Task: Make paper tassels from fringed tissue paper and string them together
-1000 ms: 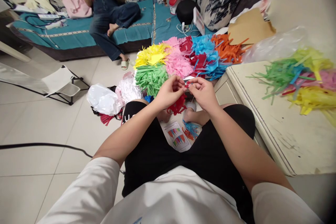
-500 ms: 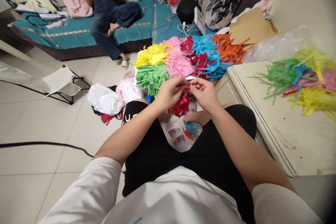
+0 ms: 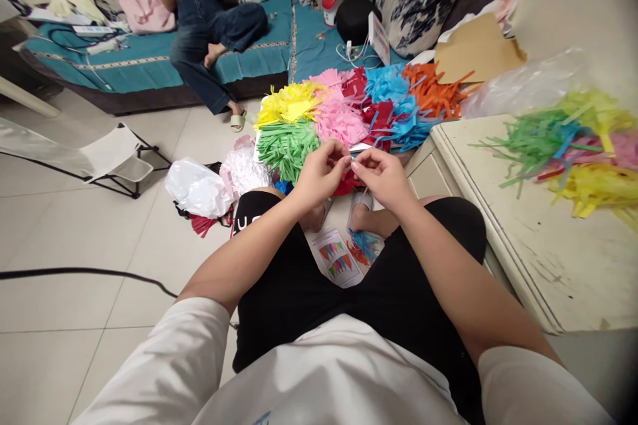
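Observation:
My left hand (image 3: 323, 174) and my right hand (image 3: 381, 176) meet above the gap between my knees, thumbs and fingers pinched together. A tiny pale thing shows between the fingertips, too small to name. Just behind and below the fingers a red tissue-paper tassel (image 3: 347, 184) is mostly hidden; whether a finger holds it I cannot tell. Beyond my hands lie heaps of fringed paper: green fringe (image 3: 289, 149), yellow fringe (image 3: 286, 105), pink fringe (image 3: 339, 121), blue fringe (image 3: 399, 103) and orange fringe (image 3: 438, 93).
A printed sheet (image 3: 337, 259) lies on the floor between my feet, beside a blue tassel (image 3: 366, 246). At right stands a cream cabinet (image 3: 543, 265) with more coloured tassels (image 3: 593, 153). A white plastic bag (image 3: 197, 186) sits left. Another person (image 3: 209, 20) sits on the sofa (image 3: 144, 70).
The red tassel, which hung from my fingertips in plain sight, is now mostly hidden behind my hands. My fingertips have come closer together, and my left hand has shifted slightly upward.

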`<state>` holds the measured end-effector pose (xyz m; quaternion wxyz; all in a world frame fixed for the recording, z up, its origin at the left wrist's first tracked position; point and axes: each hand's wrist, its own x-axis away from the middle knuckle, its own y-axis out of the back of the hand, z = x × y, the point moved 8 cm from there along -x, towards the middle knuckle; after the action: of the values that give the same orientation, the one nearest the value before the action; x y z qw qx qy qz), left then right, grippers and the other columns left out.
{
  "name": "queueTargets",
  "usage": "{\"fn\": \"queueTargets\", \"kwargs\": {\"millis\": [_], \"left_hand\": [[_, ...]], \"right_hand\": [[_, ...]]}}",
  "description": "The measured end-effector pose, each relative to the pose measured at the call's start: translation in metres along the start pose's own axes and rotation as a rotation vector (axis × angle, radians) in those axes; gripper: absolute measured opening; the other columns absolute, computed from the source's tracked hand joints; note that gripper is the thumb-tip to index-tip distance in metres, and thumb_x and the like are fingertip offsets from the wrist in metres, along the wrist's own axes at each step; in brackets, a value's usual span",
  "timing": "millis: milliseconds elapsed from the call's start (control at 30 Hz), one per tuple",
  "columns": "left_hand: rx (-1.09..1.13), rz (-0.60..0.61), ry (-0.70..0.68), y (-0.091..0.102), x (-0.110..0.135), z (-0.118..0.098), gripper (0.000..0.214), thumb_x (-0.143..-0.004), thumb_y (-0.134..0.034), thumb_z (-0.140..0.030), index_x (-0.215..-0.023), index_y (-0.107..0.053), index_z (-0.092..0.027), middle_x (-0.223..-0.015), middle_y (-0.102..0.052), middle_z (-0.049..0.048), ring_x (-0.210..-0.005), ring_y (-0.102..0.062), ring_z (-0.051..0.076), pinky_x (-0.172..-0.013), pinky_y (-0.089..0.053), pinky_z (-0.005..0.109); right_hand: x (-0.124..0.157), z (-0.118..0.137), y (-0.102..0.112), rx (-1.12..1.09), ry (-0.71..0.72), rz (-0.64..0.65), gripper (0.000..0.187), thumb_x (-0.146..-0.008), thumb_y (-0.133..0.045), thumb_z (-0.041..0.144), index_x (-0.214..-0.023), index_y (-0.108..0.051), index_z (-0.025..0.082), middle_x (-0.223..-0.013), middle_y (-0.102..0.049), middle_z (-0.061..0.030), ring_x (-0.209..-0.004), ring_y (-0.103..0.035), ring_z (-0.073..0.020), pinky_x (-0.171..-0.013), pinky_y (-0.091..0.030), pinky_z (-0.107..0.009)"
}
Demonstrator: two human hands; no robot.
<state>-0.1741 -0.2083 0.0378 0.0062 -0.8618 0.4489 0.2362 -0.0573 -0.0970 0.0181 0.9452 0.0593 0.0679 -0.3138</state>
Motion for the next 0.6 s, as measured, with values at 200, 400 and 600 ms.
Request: {"fn": "queueTargets", "kwargs": {"millis": [200,400,600], "left_hand": [[0.159,-0.085,0.083,0.01,-0.004,0.007,0.042,-0.104,-0.087,-0.06,-0.099,-0.065,-0.024,-0.089,-0.073,0.0017,-0.081,-0.071,0.017,-0.082,-0.057,0.033],[0.321,-0.14,0.106,0.017,-0.008,0.014,0.051,-0.102,-0.088,-0.071,-0.103,-0.064,-0.025,-0.092,-0.075,0.0023,-0.094,-0.083,0.02,-0.082,-0.064,0.033],[0.451,-0.117,0.136,0.024,-0.009,-0.006,0.05,-0.103,-0.088,-0.068,-0.106,-0.062,-0.026,-0.1,-0.076,0.0028,-0.109,-0.087,0.023,-0.089,-0.071,0.034]], "right_hand": [[0.001,-0.011,-0.004,0.217,-0.007,0.119,0.021,-0.091,-0.086,0.04,-0.089,-0.071,0.025,-0.077,-0.071,0.0002,-0.066,-0.059,-0.0171,-0.065,-0.047,-0.032],[0.005,-0.032,-0.017,0.522,-0.023,0.33,0.015,-0.092,-0.081,0.014,-0.084,-0.072,0.023,-0.076,-0.077,-0.0011,-0.068,-0.066,-0.0192,-0.07,-0.048,-0.033],[0.015,-0.059,-0.034,0.723,-0.127,0.558,0.022,-0.087,-0.08,0.005,-0.08,-0.078,0.026,-0.082,-0.081,-0.003,-0.076,-0.073,-0.0232,-0.076,-0.05,-0.035]]}}
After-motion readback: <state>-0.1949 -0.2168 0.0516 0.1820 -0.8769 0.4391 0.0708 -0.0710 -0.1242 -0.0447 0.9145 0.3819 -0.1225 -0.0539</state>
